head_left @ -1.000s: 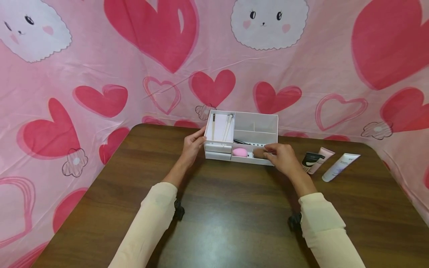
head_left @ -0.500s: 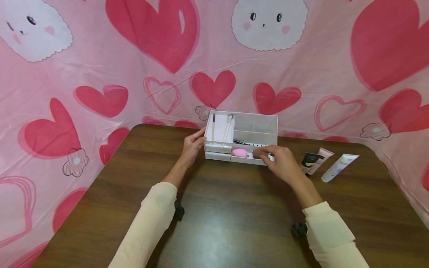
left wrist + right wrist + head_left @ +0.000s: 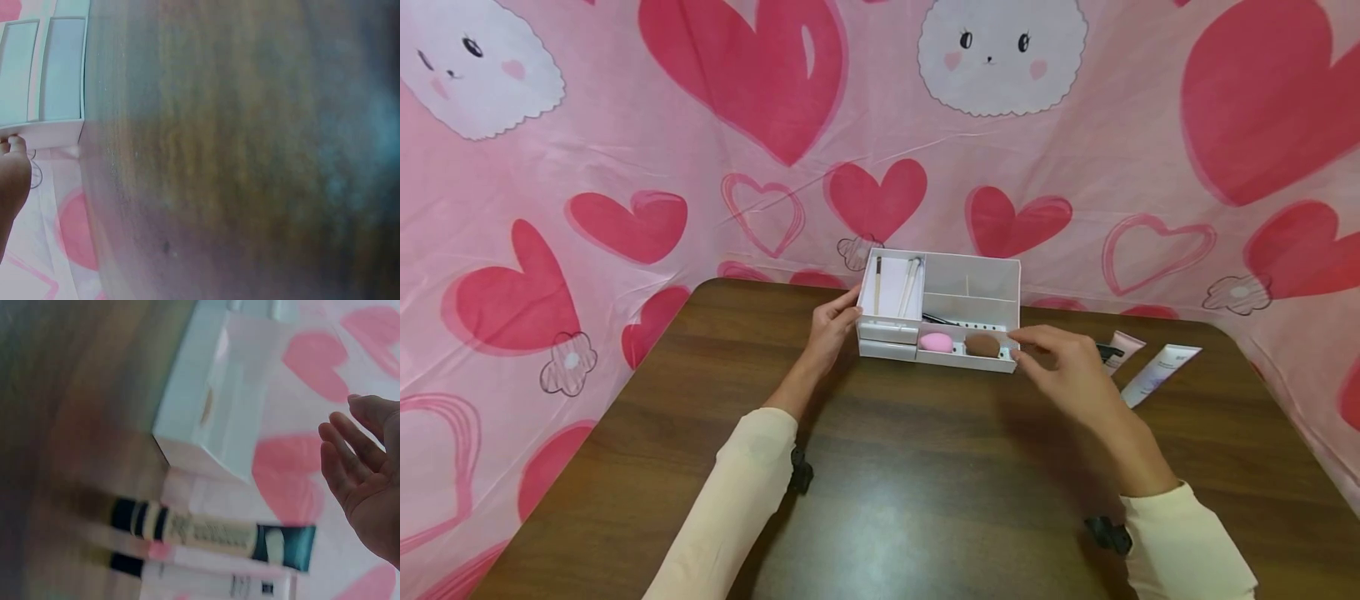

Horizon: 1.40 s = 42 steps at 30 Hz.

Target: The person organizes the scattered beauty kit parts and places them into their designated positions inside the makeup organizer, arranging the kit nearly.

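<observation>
A white desktop organizer [image 3: 988,285] stands near the back of the wooden table. My left hand [image 3: 829,333] rests against its left side, fingers touching the wall, as the left wrist view also shows. In the front compartment lie a pink makeup sponge [image 3: 937,342] and, to its right, a brown makeup sponge [image 3: 982,345]. My right hand [image 3: 1078,379] is by the organizer's front right corner with fingers and thumb apart, holding nothing. Whether its fingertips touch the corner I cannot tell. Makeup brushes [image 3: 909,283] lie in the top left tray, and a slim black stick [image 3: 940,319] sits behind the sponges.
Right of the organizer stand a beige tube with black ends [image 3: 212,536], a pink tube [image 3: 1126,347] and a white tube [image 3: 1161,375]; my right hand partly covers them in the head view. A pink heart-print cloth [image 3: 880,108] hangs behind the table [image 3: 925,467].
My right hand has let go of the brown sponge, leaving it in the front compartment, and has drawn back to the right. The left hand stays against the organizer.
</observation>
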Tool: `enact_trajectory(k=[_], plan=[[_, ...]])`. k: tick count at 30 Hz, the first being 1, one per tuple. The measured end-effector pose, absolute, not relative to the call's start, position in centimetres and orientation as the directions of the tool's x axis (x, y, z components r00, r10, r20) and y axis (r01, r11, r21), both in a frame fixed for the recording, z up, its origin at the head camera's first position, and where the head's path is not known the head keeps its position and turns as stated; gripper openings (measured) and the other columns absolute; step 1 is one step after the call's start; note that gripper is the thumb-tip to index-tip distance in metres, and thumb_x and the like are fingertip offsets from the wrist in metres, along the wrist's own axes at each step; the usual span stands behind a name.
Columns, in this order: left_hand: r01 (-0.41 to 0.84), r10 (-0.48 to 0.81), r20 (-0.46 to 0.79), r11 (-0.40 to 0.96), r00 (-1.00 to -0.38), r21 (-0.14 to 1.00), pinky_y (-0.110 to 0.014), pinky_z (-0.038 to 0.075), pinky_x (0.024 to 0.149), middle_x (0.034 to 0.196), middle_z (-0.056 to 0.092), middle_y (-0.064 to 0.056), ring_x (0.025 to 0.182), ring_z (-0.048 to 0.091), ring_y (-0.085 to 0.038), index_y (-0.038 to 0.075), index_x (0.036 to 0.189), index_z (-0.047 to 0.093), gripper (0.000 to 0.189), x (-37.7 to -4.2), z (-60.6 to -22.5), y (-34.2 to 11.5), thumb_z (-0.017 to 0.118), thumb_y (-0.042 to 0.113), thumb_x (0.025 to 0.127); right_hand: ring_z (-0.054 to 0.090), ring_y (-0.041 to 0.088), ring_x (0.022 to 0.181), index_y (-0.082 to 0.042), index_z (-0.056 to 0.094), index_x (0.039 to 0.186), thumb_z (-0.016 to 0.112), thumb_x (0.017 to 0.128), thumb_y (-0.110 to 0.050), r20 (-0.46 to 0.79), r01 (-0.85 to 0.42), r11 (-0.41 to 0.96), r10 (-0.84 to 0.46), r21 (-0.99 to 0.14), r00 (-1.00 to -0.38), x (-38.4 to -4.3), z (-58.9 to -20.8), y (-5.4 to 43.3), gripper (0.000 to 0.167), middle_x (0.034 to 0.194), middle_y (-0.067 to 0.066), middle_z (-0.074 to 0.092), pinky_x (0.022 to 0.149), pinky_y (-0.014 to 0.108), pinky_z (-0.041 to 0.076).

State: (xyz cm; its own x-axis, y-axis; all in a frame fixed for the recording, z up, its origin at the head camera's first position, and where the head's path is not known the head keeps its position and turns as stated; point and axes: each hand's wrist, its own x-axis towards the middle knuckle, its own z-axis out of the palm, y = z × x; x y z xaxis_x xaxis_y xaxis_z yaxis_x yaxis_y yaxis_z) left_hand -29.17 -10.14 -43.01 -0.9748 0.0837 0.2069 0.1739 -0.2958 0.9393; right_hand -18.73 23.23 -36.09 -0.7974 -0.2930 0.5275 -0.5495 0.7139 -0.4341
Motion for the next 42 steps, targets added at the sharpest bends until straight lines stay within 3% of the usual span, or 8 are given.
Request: enact_trajectory(k=[4, 7, 11, 13, 22, 29, 35, 42], plan=[[0.175, 0.084, 0.210, -0.303, -0.974, 0.937, -0.012, 0.052, 0.094, 0.157, 0.042, -0.024, 0.114, 0.058, -0.004, -0.012, 0.146, 0.042, 0.049, -29.1, -43.0, -10.1, 0.047, -0.006, 0.098, 0.067, 0.000, 0.089, 0.000, 0.076, 0.109, 0.079, 0.080, 0.007, 0.641, -0.579, 0.701, -0.226, -0.417, -0.734, -18.4, -35.2, 25.0, 0.029, 0.104, 0.016, 0.078, 0.077, -0.002, 0.043], [0.178, 0.086, 0.214, -0.306, -0.973, 0.935, -0.012, 0.052, 0.094, 0.157, 0.041, -0.025, 0.115, 0.058, -0.004, -0.012, 0.146, 0.042, 0.049, -29.1, -42.9, -10.1, 0.047, -0.006, 0.098, 0.058, -0.020, 0.088, 0.001, 0.077, 0.106, 0.077, 0.078, 0.012, 0.694, -0.592, 0.677, -0.164, -0.437, -0.701, -18.2, -34.6, 26.5, 0.030, 0.100, 0.000, 0.079, 0.079, -0.004, 0.042], [0.181, 0.087, 0.217, -0.308, -0.972, 0.934, -0.012, 0.052, 0.095, 0.157, 0.041, -0.024, 0.117, 0.057, -0.005, -0.012, 0.146, 0.042, 0.049, -29.1, -42.9, -10.1, 0.047, -0.006, 0.098, 0.058, -0.023, 0.088, 0.004, 0.077, 0.106, 0.075, 0.078, 0.016, 0.726, -0.585, 0.655, -0.081, -0.478, -0.683, -17.9, -34.0, 28.6, 0.030, 0.101, -0.034, 0.068, 0.080, -0.003, 0.045], [0.180, 0.086, 0.216, -0.305, -0.973, 0.935, -0.012, 0.052, 0.095, 0.157, 0.041, -0.024, 0.117, 0.057, -0.005, -0.012, 0.146, 0.042, 0.049, -29.1, -42.9, -10.1, 0.047, -0.006, 0.098, 0.060, -0.022, 0.088, 0.007, 0.076, 0.106, 0.074, 0.080, 0.016, 0.735, -0.579, 0.642, -0.036, -0.503, -0.678, -17.8, -33.9, 29.7, 0.028, 0.101, -0.042, 0.064, 0.079, -0.003, 0.045], [0.172, 0.081, 0.204, -0.294, -0.976, 0.940, -0.012, 0.052, 0.095, 0.158, 0.043, -0.022, 0.123, 0.055, -0.011, -0.011, 0.146, 0.043, 0.049, -29.2, -43.1, -10.1, 0.047, -0.006, 0.098, 0.063, -0.017, 0.089, 0.011, 0.072, 0.114, 0.070, 0.087, 0.008, 0.642, -0.425, 0.577, 0.239, -0.697, -0.728, -17.7, -34.6, 34.6, 0.027, 0.096, -0.037, 0.069, 0.079, -0.001, 0.045], [0.182, 0.089, 0.217, -0.295, -0.972, 0.938, -0.011, 0.050, 0.099, 0.158, 0.042, -0.023, 0.129, 0.052, -0.013, -0.011, 0.147, 0.042, 0.049, -29.1, -43.1, -10.1, 0.046, -0.006, 0.098, 0.067, -0.012, 0.085, 0.007, 0.072, 0.117, 0.067, 0.085, 0.016, 0.584, -0.392, 0.503, 0.310, -0.770, -0.750, -18.1, -36.4, 37.3, 0.033, 0.096, -0.029, 0.073, 0.078, 0.001, 0.049], [0.183, 0.081, 0.215, -0.299, -0.973, 0.937, -0.011, 0.051, 0.097, 0.157, 0.042, -0.024, 0.114, 0.057, 0.001, -0.012, 0.146, 0.042, 0.050, -29.1, -43.1, -10.1, 0.047, -0.005, 0.097, 0.067, -0.013, 0.088, -0.015, 0.072, 0.124, 0.065, 0.088, 0.012, 0.447, -0.350, 0.348, 0.256, -0.870, -0.857, -17.9, -38.5, 39.1, 0.046, 0.099, -0.028, 0.075, 0.078, -0.001, 0.047], [0.174, 0.080, 0.206, -0.296, -0.975, 0.939, -0.011, 0.051, 0.095, 0.157, 0.042, -0.023, 0.114, 0.057, 0.000, -0.011, 0.147, 0.043, 0.049, -29.0, -42.9, -10.1, 0.046, -0.006, 0.098, 0.069, -0.006, 0.080, -0.014, 0.076, 0.113, 0.064, 0.090, 0.014, 0.361, -0.355, 0.067, 0.192, -0.933, -0.913, -18.1, -40.4, 40.0, 0.038, 0.095, -0.017, 0.079, 0.071, 0.004, 0.050]])
